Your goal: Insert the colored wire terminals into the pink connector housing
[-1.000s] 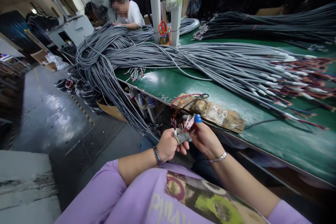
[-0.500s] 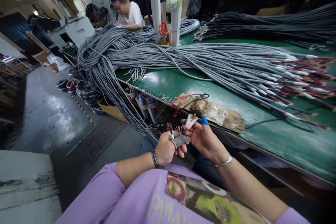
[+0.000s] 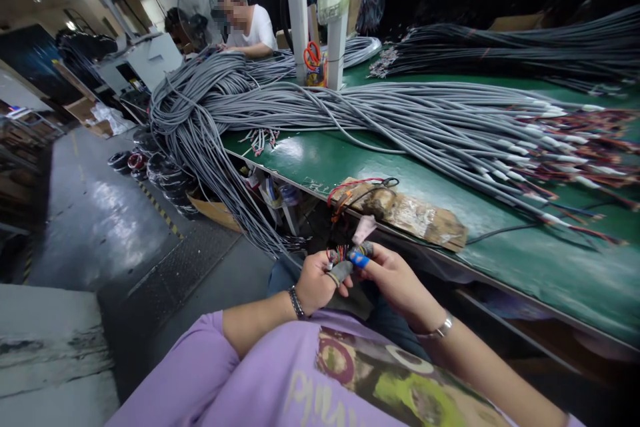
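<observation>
My left hand (image 3: 316, 281), with a grey covering on a finger, is closed round the end of a cable. Thin coloured wires (image 3: 341, 253) fan out of it between my two hands. My right hand (image 3: 397, 282) has blue tape round the thumb, which is pressed against grey-covered fingers at the wires' tips; these tips are mostly hidden. A pale pink piece (image 3: 365, 229) sticks up above the right fingers, and I cannot make out what it is. Both hands are in front of my lap, by the near edge of the green table (image 3: 500, 240).
A large bundle of grey cables (image 3: 350, 107) lies along the table and hangs off its left edge. A taped cardboard piece (image 3: 415, 217) lies near the front edge. Black cables (image 3: 500, 47) are behind. A person (image 3: 255, 30) sits at the far end, beside a fan (image 3: 194, 13).
My right hand has moved in to the left, its thumb coming down from raised to pressed against the fingers at the wires. The pink piece has tilted upright. My left hand stays put.
</observation>
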Motion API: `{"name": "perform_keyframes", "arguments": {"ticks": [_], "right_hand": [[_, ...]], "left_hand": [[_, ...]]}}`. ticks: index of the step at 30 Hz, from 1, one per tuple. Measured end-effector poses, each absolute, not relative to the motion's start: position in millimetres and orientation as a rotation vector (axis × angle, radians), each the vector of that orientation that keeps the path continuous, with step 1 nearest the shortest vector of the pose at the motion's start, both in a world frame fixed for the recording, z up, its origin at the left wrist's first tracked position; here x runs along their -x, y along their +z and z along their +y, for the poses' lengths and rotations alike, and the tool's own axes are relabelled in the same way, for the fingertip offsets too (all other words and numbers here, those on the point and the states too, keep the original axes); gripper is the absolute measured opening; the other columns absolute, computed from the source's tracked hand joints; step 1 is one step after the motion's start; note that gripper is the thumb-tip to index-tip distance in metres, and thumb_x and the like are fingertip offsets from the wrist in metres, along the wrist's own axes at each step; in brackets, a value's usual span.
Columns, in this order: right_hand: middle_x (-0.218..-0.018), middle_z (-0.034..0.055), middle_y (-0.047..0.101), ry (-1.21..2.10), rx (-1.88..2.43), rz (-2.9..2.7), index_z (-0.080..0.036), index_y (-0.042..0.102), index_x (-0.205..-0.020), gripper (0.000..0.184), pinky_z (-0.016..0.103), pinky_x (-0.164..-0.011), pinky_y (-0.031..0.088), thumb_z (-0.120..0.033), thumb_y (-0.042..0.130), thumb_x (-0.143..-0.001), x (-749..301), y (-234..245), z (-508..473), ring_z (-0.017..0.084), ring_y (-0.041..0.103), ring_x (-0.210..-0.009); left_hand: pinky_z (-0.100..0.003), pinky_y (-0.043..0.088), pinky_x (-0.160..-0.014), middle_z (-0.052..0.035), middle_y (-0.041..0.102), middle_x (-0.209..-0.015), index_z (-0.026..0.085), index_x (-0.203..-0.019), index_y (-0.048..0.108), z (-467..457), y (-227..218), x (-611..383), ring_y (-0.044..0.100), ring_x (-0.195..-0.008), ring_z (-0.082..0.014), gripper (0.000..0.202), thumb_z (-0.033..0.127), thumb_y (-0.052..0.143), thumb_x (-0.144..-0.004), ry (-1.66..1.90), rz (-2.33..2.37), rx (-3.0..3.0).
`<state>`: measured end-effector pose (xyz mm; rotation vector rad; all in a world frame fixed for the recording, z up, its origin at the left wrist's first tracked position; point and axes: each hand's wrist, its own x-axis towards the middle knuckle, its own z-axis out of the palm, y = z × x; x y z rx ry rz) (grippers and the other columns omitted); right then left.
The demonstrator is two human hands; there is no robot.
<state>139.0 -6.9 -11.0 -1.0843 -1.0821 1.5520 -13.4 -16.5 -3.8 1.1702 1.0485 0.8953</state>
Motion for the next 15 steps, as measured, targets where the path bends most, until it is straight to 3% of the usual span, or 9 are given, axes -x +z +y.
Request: {"name": "perform_keyframes", "arguments": {"ticks": [6, 10, 15], "right_hand": [[-0.065, 0.0021, 0.062, 1.504, 1.051, -1.203, -0.018, 0.065, -0.07, 0.03, 0.027, -0.057, 0.042, -0.046, 0.076, -0.069, -140.8, -10.1, -6.4, 0.014, 0.05, -0.059], [-0.062, 0.0003, 0.058, 1.475, 1.1, -1.127, -0.017, 0.065, -0.068, 0.032, 0.026, -0.056, 0.04, -0.046, 0.079, -0.066, -139.5, -11.7, -6.9, 0.012, 0.048, -0.057], [-0.06, -0.0011, 0.056, 1.62, 1.017, -0.873, -0.018, 0.064, -0.066, 0.032, 0.024, -0.055, 0.043, -0.045, 0.082, -0.062, -142.7, -17.1, -3.7, 0.011, 0.047, -0.055]], "left_hand": [[-0.019, 0.034, -0.04, -0.0006, 0.059, -0.054, 0.014, -0.068, 0.057, -15.0, -6.2, 16.1, 0.052, -0.04, -0.0083, 0.039, 0.052, 0.066, -0.074, 0.848, 0.992, -1.148], [-0.019, 0.029, -0.038, -0.0007, 0.059, -0.052, 0.014, -0.062, 0.055, -14.4, -11.2, 13.8, 0.051, -0.037, -0.0073, 0.04, 0.05, 0.065, -0.074, 0.981, 1.017, -1.013], [-0.019, 0.027, -0.036, 0.0007, 0.059, -0.052, 0.013, -0.069, 0.058, -12.1, -10.9, 10.7, 0.051, -0.036, -0.0075, 0.035, 0.046, 0.068, -0.071, 1.061, 0.996, -0.885]]}}
